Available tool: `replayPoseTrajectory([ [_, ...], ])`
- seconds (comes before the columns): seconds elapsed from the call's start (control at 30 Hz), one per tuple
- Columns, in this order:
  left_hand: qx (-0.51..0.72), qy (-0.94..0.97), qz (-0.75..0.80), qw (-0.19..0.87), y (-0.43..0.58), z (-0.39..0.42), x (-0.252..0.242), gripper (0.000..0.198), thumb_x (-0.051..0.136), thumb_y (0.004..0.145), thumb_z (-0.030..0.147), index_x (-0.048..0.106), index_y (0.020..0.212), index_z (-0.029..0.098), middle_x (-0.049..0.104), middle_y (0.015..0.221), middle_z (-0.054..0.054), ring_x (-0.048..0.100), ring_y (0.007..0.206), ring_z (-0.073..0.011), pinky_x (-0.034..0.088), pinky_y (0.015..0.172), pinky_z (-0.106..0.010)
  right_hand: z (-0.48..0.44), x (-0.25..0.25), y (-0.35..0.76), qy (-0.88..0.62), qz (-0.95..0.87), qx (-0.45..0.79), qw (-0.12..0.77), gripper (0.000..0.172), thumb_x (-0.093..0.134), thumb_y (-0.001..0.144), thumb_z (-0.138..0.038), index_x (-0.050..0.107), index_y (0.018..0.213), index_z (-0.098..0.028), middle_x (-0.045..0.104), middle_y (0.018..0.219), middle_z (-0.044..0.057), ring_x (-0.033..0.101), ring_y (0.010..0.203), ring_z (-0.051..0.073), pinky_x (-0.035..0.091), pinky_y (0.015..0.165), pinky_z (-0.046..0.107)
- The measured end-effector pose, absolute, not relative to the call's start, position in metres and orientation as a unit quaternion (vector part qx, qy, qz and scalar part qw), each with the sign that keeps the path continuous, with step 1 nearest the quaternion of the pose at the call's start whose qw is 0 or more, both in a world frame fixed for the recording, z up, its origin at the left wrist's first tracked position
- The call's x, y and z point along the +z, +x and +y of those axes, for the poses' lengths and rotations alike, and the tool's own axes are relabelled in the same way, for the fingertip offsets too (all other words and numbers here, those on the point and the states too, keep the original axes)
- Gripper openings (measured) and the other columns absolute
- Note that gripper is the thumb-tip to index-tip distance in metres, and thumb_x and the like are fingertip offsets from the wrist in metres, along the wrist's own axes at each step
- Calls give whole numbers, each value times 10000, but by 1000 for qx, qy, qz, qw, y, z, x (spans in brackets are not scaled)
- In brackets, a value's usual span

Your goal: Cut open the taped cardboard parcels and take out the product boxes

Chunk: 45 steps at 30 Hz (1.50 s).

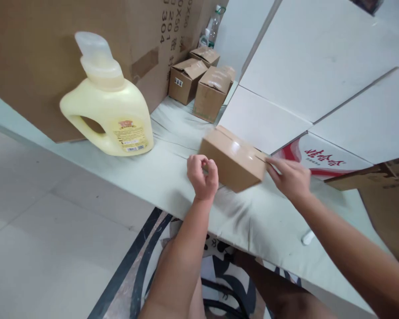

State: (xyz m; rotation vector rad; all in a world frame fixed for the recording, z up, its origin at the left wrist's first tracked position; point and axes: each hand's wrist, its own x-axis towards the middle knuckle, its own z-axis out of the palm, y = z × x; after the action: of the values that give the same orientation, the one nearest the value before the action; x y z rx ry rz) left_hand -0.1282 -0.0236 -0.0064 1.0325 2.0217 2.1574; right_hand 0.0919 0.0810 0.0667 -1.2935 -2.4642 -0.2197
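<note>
A small brown cardboard box (231, 161), with shiny clear tape on top, sits slightly blurred on the pale cloth-covered table (173, 177). At the box's near left side is my left hand (202, 177), closed with its fingers curled in; what they hold, if anything, is hidden. My right hand (291, 177) pinches the right end of the box between thumb and fingers. A short dark line shows on the box top beside those fingertips; I cannot make out what it is.
A pale yellow detergent jug (126, 110) stands at left before a large carton (86, 17). Several small cardboard boxes (209, 93) and a clear bottle (214, 29) are behind. White cartons (286, 66) are stacked at right. A small white object (307, 238) lies near the front edge.
</note>
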Motion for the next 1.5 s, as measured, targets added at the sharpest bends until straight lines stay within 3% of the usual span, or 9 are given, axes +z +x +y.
replayPoseTrajectory([
  [0.23, 581, 552, 527, 282, -104, -1, -11, 442, 586, 874, 392, 571, 1295, 259, 566, 1426, -107, 530, 1352, -262, 449, 1121, -407, 25, -19, 287, -724, -680, -7, 116, 592, 453, 820, -518, 695, 1231, -166, 662, 1076, 184, 624, 1117, 358, 478, 1053, 520],
  [0.37, 531, 608, 464, 365, -86, 5, -12, 610, 653, 822, 445, 518, 1389, 265, 518, 1487, -117, 508, 1384, -280, 436, 1155, -389, 9, -43, 316, -785, -617, 53, 5, 631, 411, 870, -551, 678, 1304, -180, 642, 980, 178, 606, 1176, 375, 502, 1005, 507],
  [0.5, 546, 590, 455, 382, -80, 13, -17, 634, 630, 824, 452, 482, 1417, 284, 516, 1473, -118, 555, 1305, -277, 511, 1056, -374, 2, -40, 317, -823, -559, 97, -39, 604, 427, 886, -523, 606, 1377, -219, 672, 872, 132, 671, 867, 343, 513, 822, 476],
  [0.67, 562, 557, 437, 427, -72, 14, -17, 597, 625, 783, 390, 530, 1369, 325, 540, 1406, -80, 562, 1242, -287, 516, 1029, -405, 0, -11, 305, -750, -515, 248, 332, 384, 510, 752, -402, 674, 1061, -243, 559, 604, 22, 528, 571, 218, 428, 618, 362],
  [0.83, 556, 538, 393, 497, -55, 6, -14, 568, 675, 718, 387, 597, 1276, 319, 551, 1342, -39, 523, 1227, -295, 440, 1081, -421, -13, 48, 277, -401, -505, 396, 653, 345, 562, 742, -542, 682, 944, -290, 563, 551, -14, 478, 455, 169, 421, 514, 338],
  [1.0, 547, 528, 421, 494, -41, -16, -13, 417, 714, 766, 497, 625, 1119, 293, 558, 1213, -33, 523, 1113, -260, 432, 982, -371, -31, 81, 249, -280, -562, 407, 663, 149, 772, 811, -268, 761, 960, -282, 539, 491, -64, 418, 338, 110, 318, 372, 289],
  [1.1, 541, 518, 449, 487, -35, -30, -7, 396, 737, 797, 484, 588, 1111, 295, 535, 1273, -33, 514, 1157, -251, 418, 976, -349, -38, 79, 242, -285, -564, 408, 659, 129, 691, 907, -334, 789, 957, -267, 488, 443, -67, 387, 301, 99, 286, 342, 285],
  [1.27, 518, 506, 457, 517, -26, -37, 3, 405, 752, 795, 405, 548, 1129, 302, 504, 1350, -20, 491, 1218, -247, 399, 1001, -338, -48, 71, 235, -339, -548, 442, 624, 274, 674, 909, -406, 766, 1109, -243, 697, 687, 22, 642, 563, 169, 497, 488, 308],
  [1.5, 508, 518, 439, 530, -21, -37, 5, 378, 730, 778, 359, 533, 1091, 279, 496, 1330, -35, 504, 1148, -250, 433, 916, -333, -56, 71, 229, -412, -663, 359, 511, 130, 673, 921, -345, 759, 916, -248, 637, 665, 7, 571, 577, 134, 422, 508, 269],
])
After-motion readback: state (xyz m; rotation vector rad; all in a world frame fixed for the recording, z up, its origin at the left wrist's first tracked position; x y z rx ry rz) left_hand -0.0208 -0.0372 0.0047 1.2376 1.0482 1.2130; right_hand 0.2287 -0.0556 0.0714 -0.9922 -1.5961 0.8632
